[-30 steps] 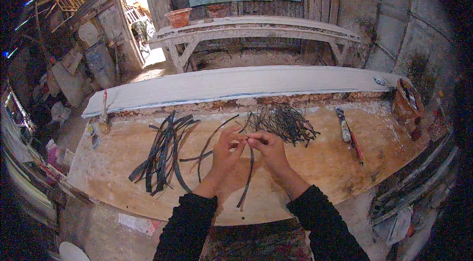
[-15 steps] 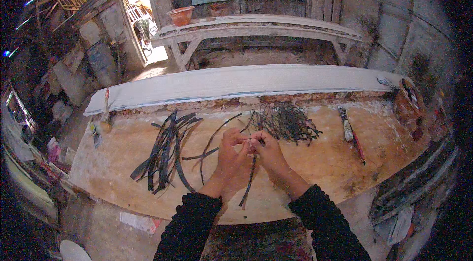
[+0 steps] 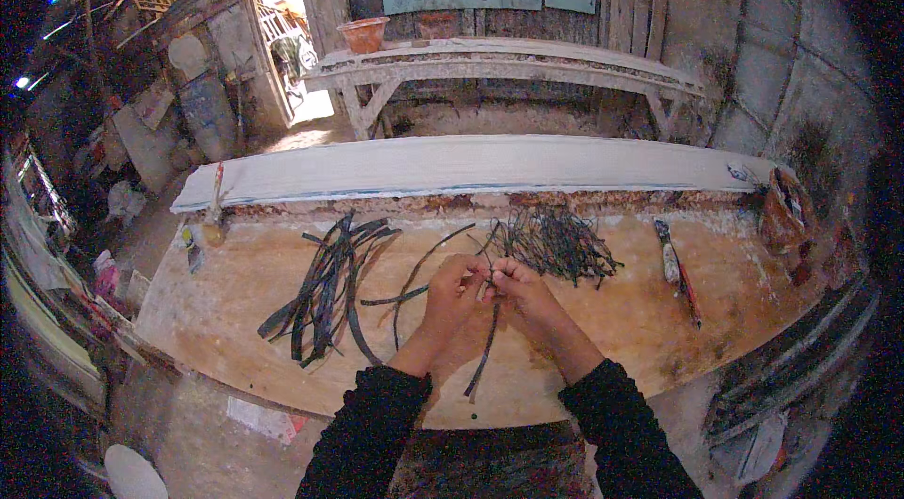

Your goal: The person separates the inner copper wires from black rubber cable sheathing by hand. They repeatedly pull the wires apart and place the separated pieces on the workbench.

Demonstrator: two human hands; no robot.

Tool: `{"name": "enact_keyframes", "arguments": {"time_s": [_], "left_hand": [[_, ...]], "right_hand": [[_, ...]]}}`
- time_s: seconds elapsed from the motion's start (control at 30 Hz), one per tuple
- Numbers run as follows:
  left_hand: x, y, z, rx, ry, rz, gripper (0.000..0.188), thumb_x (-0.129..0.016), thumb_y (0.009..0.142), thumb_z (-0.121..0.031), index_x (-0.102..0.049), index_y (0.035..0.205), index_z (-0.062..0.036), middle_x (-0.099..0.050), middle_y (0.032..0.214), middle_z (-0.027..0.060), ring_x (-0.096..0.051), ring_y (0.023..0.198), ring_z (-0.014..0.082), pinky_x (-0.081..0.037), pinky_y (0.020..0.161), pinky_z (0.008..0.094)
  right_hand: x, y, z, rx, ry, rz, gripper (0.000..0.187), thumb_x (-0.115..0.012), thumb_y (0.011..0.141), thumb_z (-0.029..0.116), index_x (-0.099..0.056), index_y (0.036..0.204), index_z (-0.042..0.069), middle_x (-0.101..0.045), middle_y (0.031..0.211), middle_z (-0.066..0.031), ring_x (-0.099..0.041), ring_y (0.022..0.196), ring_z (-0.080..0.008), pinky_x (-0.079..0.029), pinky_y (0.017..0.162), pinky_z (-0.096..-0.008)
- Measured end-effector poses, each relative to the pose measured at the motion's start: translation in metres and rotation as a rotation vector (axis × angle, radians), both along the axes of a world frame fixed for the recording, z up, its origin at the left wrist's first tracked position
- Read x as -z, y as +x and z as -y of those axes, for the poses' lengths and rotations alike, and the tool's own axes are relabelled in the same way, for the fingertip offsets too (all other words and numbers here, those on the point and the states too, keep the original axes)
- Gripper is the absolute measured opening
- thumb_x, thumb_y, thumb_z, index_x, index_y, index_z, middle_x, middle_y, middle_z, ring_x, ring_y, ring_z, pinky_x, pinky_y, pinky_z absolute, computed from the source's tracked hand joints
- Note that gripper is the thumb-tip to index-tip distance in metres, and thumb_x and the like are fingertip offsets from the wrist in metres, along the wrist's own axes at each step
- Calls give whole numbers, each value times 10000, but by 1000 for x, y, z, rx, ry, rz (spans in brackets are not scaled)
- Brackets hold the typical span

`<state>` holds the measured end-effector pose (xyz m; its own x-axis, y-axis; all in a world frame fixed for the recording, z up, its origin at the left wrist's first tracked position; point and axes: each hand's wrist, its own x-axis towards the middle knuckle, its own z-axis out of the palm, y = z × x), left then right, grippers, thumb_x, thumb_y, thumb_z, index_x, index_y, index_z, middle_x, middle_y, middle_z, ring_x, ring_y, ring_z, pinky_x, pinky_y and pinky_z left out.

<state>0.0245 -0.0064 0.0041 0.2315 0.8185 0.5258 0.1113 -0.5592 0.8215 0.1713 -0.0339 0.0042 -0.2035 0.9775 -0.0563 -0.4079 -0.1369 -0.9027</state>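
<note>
My left hand (image 3: 458,288) and my right hand (image 3: 522,286) meet over the middle of the wooden board, fingertips pinched together. Between them they hold a thin black strip (image 3: 484,354), whose tail hangs down toward the board's near edge. Just left of my left hand lie a few loose black strips (image 3: 411,279). Farther left is a pile of long, flat black strips (image 3: 325,287). Beyond my right hand spreads a tangled heap of thinner, shorter black strips (image 3: 563,247). My fingers partly hide the pinched part of the strip.
The wooden board (image 3: 226,325) has a long white slab (image 3: 452,167) along its far side. A pen-like red and black tool (image 3: 680,278) lies at right, near a brown container (image 3: 785,207). A brush (image 3: 216,217) stands at left. Behind is a bench (image 3: 527,61) with an orange basin (image 3: 363,34).
The whole view has shifted slightly, moving the scene a little right and down. My hands stay pinched on the strip, with small changes in the fingers.
</note>
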Motion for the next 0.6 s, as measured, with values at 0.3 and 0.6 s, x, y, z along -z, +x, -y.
{"name": "enact_keyframes", "arguments": {"time_s": [0.3,0.6], "left_hand": [[7,8,2,-9,-182,173,89,-614,836,-78,-632,918,-48,-585,847,11,-538,746,77,-429,539,206],[23,10,-6,221,-511,482,212,-641,837,-153,-637,1014,-36,-608,861,10,-553,735,70,-480,569,219]], "right_hand": [[0,-2,2,77,-15,-148,92,-598,860,120,-570,916,53,-586,775,-19,-581,717,-119,-483,696,-268],[-3,-5,3,178,-24,-174,55,-633,822,69,-589,850,53,-597,763,-23,-583,681,-105,-470,626,-226]]}}
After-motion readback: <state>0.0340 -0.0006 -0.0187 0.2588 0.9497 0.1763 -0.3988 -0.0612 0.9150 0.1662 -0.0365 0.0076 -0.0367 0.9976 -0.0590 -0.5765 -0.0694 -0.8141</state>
